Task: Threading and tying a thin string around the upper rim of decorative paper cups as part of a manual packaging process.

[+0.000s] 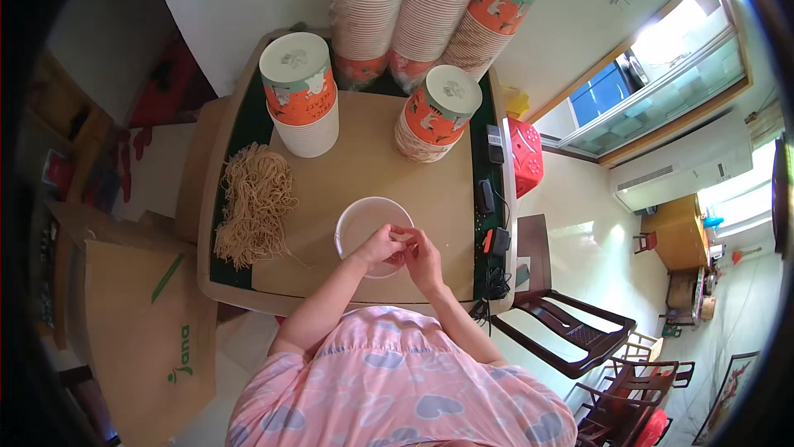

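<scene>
A white paper tub (357, 222) stands with its mouth up near the front of the table. Over it, my left hand (384, 245) and my right hand (424, 263) meet, fingertips pinched together above the right part of the rim. Whatever lies between the fingers is too small or hidden to make out. To the left, a heap of thin beige strings (255, 203) spreads over the table edge area, a loose strand trailing toward the tub. Two upside-down stacks of orange-printed paper tubs, one at left (302, 100) and one at right (440, 116), stand behind.
Tall stacks of paper tubs, some in clear plastic (372, 9), line the table's back. Black chargers and cables (486, 199) run along the right edge. A cardboard box (141, 315) stands at left, a dark wooden chair (571, 327) at right, a red stool (527, 157) behind.
</scene>
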`<state>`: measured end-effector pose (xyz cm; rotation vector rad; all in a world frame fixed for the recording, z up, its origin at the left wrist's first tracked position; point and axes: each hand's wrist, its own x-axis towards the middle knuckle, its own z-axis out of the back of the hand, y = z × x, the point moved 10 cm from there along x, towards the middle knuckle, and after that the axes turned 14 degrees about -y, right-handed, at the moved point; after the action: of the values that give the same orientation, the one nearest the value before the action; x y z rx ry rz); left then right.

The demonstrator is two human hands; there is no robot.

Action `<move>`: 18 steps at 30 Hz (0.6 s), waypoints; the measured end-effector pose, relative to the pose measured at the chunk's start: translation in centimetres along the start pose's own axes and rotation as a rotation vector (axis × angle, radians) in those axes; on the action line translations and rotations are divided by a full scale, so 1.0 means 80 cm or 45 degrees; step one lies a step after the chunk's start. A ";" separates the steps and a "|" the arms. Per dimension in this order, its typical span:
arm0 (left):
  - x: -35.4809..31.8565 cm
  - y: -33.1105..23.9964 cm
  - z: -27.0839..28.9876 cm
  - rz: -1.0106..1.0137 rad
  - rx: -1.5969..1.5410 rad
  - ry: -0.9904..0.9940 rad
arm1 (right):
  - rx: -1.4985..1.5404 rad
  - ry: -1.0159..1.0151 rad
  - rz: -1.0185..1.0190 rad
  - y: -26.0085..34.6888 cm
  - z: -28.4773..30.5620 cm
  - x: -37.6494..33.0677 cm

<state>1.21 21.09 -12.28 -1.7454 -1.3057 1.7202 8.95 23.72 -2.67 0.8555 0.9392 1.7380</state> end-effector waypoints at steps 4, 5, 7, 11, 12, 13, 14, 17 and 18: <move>0.001 0.008 -0.003 0.055 -0.022 0.032 | 0.039 -0.038 0.044 -0.007 0.000 -0.003; 0.001 0.013 0.001 0.096 -0.035 0.000 | 0.039 -0.040 0.044 -0.011 -0.001 -0.003; 0.000 0.016 0.003 0.137 -0.078 -0.002 | 0.056 -0.067 0.041 -0.016 0.001 -0.002; -0.001 0.011 0.013 0.174 -0.373 -0.015 | 0.128 -0.030 -0.054 -0.024 0.000 -0.003; -0.003 0.011 0.012 0.173 -0.372 -0.014 | 0.175 -0.027 -0.111 -0.032 0.000 -0.004; -0.009 -0.003 0.012 0.064 -0.297 -0.036 | 0.222 -0.026 -0.169 -0.041 0.000 -0.004; -0.012 -0.015 0.012 -0.044 -0.222 -0.056 | 0.222 -0.029 -0.168 -0.047 0.000 -0.004; -0.020 -0.035 -0.003 -0.417 0.028 -0.025 | 0.596 -0.098 -0.274 -0.053 0.005 -0.003; -0.020 -0.033 -0.002 -0.420 0.013 -0.064 | 0.686 -0.117 -0.371 -0.060 0.006 -0.004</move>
<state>0.66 21.24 -9.22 -1.3938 -1.5058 1.5868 11.40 24.71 -6.70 1.0645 1.4228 1.1988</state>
